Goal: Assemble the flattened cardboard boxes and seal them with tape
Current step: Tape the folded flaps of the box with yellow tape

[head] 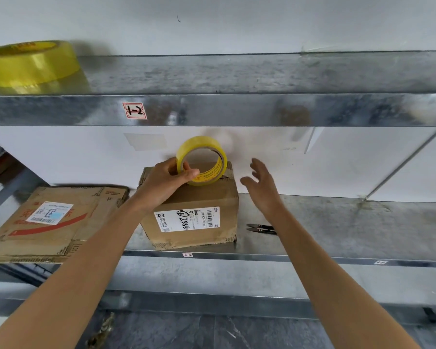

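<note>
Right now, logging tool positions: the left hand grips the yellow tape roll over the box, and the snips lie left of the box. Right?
No: the head view shows the snips lying right of the box, on the shelf. The left hand does grip the yellow tape roll over the box.

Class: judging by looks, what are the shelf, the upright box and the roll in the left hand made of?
Grey shelf: probably galvanised steel, mottled dull sheen. Brown box: corrugated cardboard, matte, fluted edges. Yellow roll in left hand: glossy translucent plastic tape, seemingly cardboard core.
</note>
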